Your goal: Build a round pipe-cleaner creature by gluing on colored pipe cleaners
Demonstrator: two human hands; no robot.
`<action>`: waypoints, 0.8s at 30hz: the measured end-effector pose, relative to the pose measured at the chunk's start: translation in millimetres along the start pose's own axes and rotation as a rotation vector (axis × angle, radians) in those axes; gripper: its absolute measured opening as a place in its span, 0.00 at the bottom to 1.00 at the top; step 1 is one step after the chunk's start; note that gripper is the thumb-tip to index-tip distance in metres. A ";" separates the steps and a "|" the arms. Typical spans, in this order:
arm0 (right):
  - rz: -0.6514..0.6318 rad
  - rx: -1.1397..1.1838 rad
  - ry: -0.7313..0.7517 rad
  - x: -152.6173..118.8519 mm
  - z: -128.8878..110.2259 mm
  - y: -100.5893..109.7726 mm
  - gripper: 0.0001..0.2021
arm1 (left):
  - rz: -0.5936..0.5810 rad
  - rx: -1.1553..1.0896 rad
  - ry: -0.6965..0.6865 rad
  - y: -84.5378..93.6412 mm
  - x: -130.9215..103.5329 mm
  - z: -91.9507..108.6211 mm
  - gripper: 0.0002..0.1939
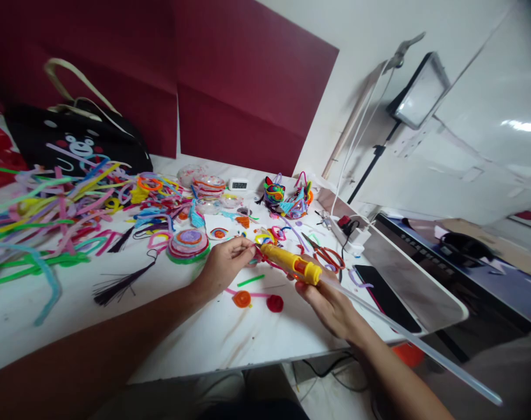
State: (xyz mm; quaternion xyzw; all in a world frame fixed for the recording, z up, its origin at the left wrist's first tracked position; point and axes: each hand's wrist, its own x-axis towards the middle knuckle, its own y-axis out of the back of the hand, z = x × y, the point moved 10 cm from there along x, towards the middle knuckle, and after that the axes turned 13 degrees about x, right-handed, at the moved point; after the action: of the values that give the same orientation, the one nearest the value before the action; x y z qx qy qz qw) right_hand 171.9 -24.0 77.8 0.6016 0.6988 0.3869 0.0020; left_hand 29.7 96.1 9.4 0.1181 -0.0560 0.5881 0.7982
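Observation:
My right hand [329, 300] is wrapped round a yellow hot glue gun [287, 261], whose nozzle points left. A long translucent glue stick [426, 344] runs out of its back, down to the right. Close to the nozzle, my left hand [228, 259] is closed in a pinch. A small reddish piece shows at its fingertips, too small to name. Below the hands lie an orange coil [242, 299], a dark red coil [274, 303] and a short green pipe cleaner piece [250, 280]. Left of my left hand sits a stack of coiled discs [188, 245].
A heap of coloured pipe cleaners [73, 216] covers the table's left side, before a black bag [77, 140]. Black tassels [125, 283] lie nearer. Orange-handled scissors [329, 256], a dark phone [387, 297] and a power strip [352, 233] are on the right. Decorated colourful figures [274, 192] stand behind.

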 end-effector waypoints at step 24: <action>0.037 -0.071 0.019 -2.0 -0.6 2.5 0.08 | 0.013 -0.019 0.013 1.1 0.9 0.2 0.17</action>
State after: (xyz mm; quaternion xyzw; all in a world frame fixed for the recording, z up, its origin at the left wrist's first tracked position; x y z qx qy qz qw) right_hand 174.2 -26.0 78.8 0.6104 0.6732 0.4173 0.0094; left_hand 29.0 97.2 9.9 0.1061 -0.0573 0.5936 0.7957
